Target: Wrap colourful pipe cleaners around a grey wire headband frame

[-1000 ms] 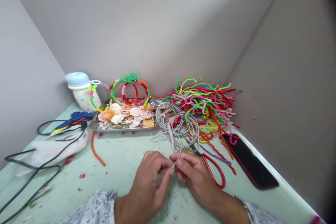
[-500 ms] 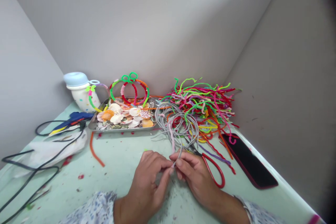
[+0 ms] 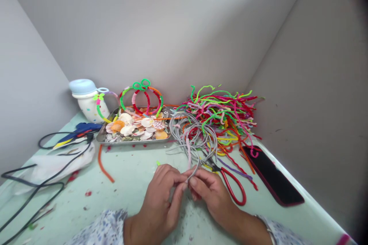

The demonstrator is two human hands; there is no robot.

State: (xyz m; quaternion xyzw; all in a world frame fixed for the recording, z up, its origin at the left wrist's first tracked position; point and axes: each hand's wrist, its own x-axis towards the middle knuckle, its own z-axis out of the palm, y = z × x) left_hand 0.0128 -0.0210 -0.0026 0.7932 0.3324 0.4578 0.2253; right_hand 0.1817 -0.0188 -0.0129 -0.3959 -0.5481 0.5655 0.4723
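In front of me, my left hand [image 3: 165, 195] and my right hand [image 3: 214, 193] meet fingertip to fingertip. Both are closed in a pinch on the end of a grey wire [image 3: 197, 164], which runs down from a loose coil [image 3: 215, 138] lying just beyond them. A pale pink pipe cleaner [image 3: 189, 152] stretches from the coil to the fingertips; its lower end is hidden there. Beside my right hand lies a red-handled tool [image 3: 240, 199] with a dark metal head, its other handle out of sight behind the hand.
A metal tray [image 3: 135, 144] of seashells stands at the back, with pipe-cleaner rings [image 3: 122, 101] above it. A heap of coloured pipe cleaners [image 3: 224, 107] lies right of it. A phone [image 3: 274, 178] rests far right; a bottle [image 3: 89, 103], plastic bag [image 3: 63, 162] and black cable [image 3: 37, 185] are left.
The grey wire's end has shifted slightly left and curves more between my fingertips. My right hand has moved a little to the left; my left hand stays nearly where it was.
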